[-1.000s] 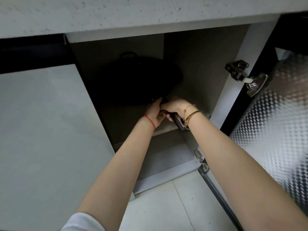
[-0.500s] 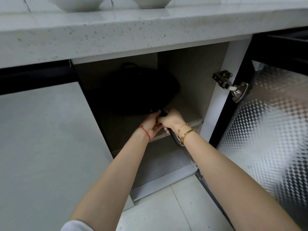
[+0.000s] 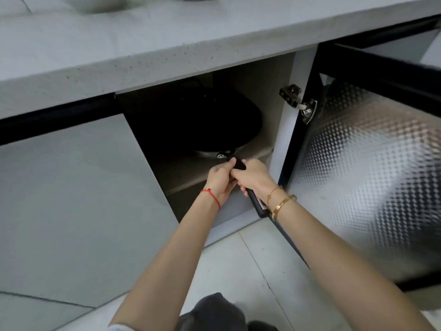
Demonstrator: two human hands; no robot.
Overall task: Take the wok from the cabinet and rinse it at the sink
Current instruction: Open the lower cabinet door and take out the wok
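A large black wok [image 3: 198,123] sits on the shelf [image 3: 188,173] inside the open cabinet under the counter; much of its bowl is lost in shadow. Its long black handle [image 3: 256,205] sticks out toward me past the shelf's front edge. My left hand [image 3: 220,179] and my right hand [image 3: 254,176] are both wrapped around the handle side by side, the right slightly nearer the handle's end. The sink is not in view.
The speckled stone countertop [image 3: 167,51] overhangs the cabinet. The open door [image 3: 367,177], lined with embossed foil, stands to the right on a metal hinge [image 3: 299,103]. A closed grey door [image 3: 71,199] lies left. Pale floor tiles [image 3: 238,271] are below.
The wok has slid forward on the shelf, its rim and handle now showing at the front. Both hands have drawn back toward me, and my view has risen to show more countertop.
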